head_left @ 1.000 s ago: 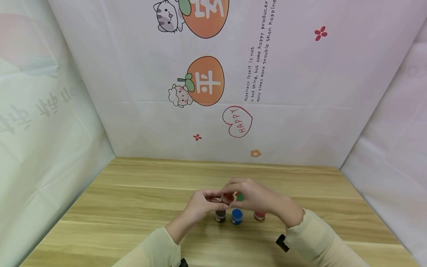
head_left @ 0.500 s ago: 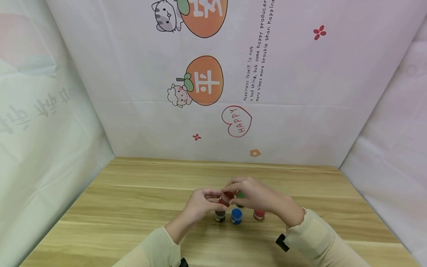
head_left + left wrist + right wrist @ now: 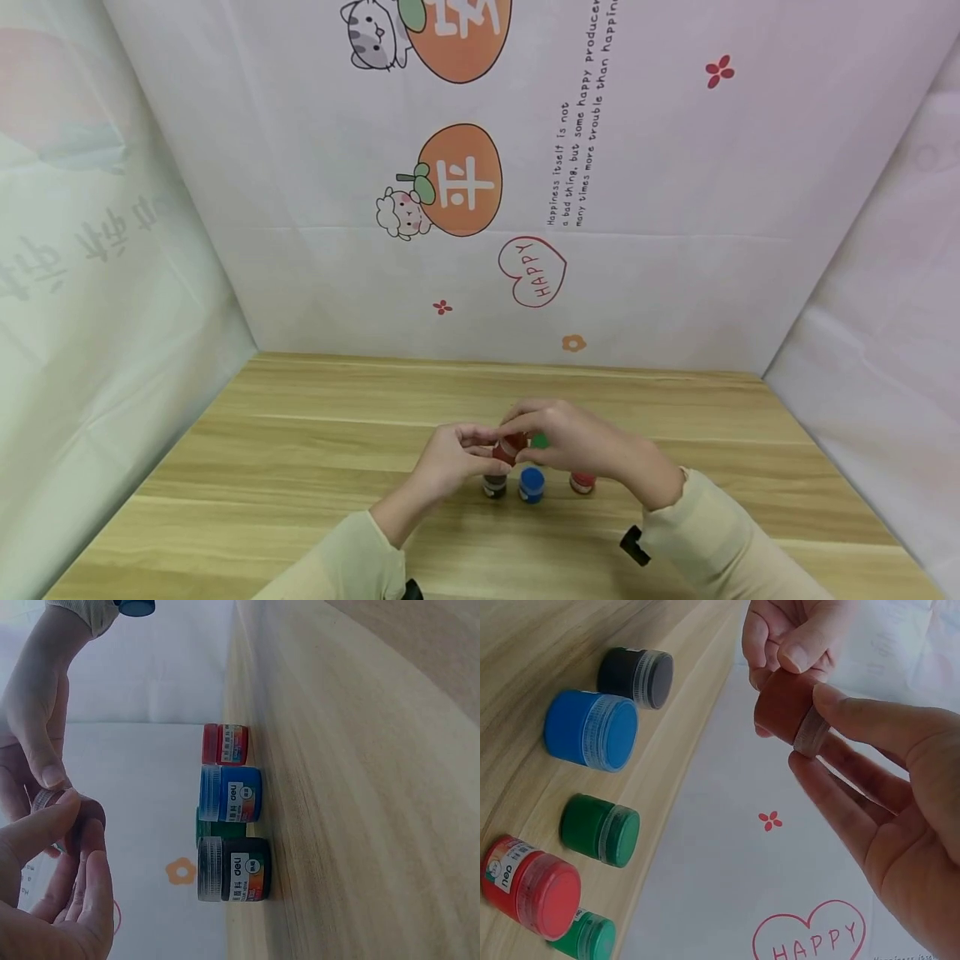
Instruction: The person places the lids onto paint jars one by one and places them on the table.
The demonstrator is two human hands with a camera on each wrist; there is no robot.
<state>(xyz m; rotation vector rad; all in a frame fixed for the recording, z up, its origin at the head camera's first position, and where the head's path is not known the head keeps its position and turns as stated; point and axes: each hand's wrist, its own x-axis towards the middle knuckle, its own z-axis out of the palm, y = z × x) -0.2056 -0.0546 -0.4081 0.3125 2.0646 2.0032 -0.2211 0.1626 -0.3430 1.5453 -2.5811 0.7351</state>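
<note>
Both hands hold a small reddish-brown paint jar (image 3: 784, 709) up above the table, tilted, with its clear ribbed lid (image 3: 811, 736) on it. My left hand (image 3: 453, 457) grips the jar's body between thumb and fingers. The lid is pinched by the thumb and fingers of my right hand (image 3: 566, 437). Below the hands stand a black paint jar (image 3: 234, 868), a blue one (image 3: 231, 793) and a red one (image 3: 225, 744). A green jar (image 3: 600, 829) is behind them, partly covered by my right hand in the head view. Another, lighter green jar (image 3: 587, 935) shows in the right wrist view.
The jars stand on a wood-grain table (image 3: 337, 433). A white printed sheet (image 3: 645, 275) rises behind the table's far edge, and pale sheets (image 3: 97, 333) hang at both sides.
The brown jar has tilted a little between the hands, and the left fingers have shifted slightly on it. The jars on the table have stayed in place.
</note>
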